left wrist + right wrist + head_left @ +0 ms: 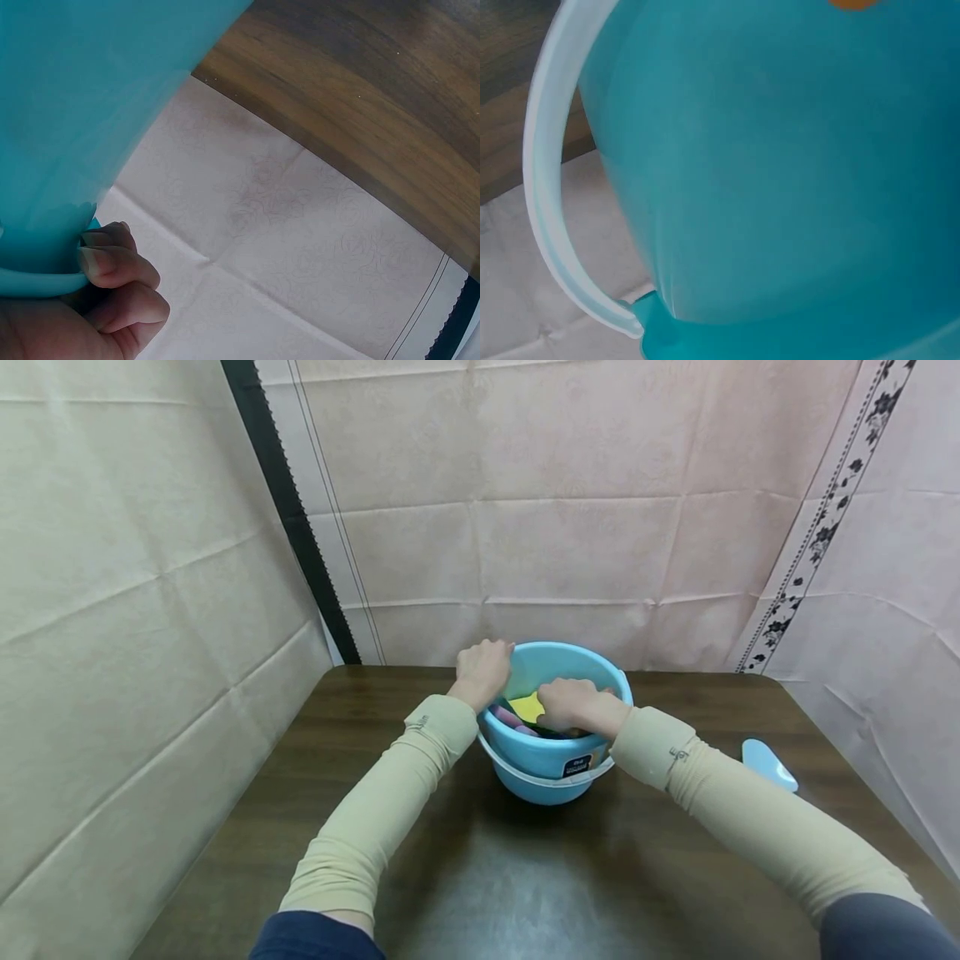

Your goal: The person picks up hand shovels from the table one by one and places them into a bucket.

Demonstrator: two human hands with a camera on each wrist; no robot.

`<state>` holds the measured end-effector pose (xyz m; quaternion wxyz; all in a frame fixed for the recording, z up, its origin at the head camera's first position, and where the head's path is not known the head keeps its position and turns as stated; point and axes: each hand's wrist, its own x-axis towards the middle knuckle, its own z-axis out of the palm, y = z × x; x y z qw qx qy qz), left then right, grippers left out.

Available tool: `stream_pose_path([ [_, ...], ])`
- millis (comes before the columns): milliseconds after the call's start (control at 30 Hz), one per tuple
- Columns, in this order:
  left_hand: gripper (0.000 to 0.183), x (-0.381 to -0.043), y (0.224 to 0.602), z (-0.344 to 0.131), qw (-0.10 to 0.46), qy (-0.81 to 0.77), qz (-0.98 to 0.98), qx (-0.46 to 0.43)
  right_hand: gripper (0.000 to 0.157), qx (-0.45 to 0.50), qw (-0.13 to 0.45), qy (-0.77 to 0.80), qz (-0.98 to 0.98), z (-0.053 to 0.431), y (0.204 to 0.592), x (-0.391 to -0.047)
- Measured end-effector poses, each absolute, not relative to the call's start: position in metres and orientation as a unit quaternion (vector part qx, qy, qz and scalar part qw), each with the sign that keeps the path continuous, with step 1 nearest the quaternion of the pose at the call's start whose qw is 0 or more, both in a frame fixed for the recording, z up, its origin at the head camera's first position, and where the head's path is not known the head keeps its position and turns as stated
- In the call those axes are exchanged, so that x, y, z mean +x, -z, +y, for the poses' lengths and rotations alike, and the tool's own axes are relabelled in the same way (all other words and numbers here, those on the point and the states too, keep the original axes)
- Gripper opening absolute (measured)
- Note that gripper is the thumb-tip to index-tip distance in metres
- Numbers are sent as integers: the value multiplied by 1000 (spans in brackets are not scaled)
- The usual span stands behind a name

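A light blue bucket (555, 758) stands near the table's far edge, its pale handle (544, 172) hanging down round the front. My left hand (482, 672) grips the rim on the left; in the left wrist view its curled fingers (124, 262) close over that rim. Inside the bucket, my right hand (576, 703) reaches down with bent knuckles on top. Its fingertips are hidden, so whether they hold anything does not show. Beside it lie a yellow piece (527, 707) and a pink-purple item (506, 717), both partly covered. The right wrist view shows only the bucket's outer wall and handle.
To the right, on the brown wooden table (360, 760), lies a light blue flat-ended object (768, 764), partly behind my right forearm. Pale creased cloth (562, 552) hangs behind the table and along both sides.
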<state>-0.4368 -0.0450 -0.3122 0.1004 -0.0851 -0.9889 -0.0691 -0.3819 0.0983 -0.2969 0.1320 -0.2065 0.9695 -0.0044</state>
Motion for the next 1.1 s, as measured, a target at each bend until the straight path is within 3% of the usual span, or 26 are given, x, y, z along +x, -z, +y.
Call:
stream_pose_path([
  [433,42,-437,313,-46,104,73,-988,-83,16,-214,125,-3,969,97,304,-383],
  [567,44,-440,315,-46,113,71,-987,-85,23,-209,108,12,972,100,298,-378],
  [733,44,-440,314,-46,115,70,-987,-85,37,-213,33,66,974,115,282,-371],
  [900,45,-441,313,-45,111,68,-988,-84,23,-196,-59,101,974,151,272,-367],
  [1100,45,-440,314,-44,103,70,-989,-81,21,-151,-143,129,969,203,276,-364],
])
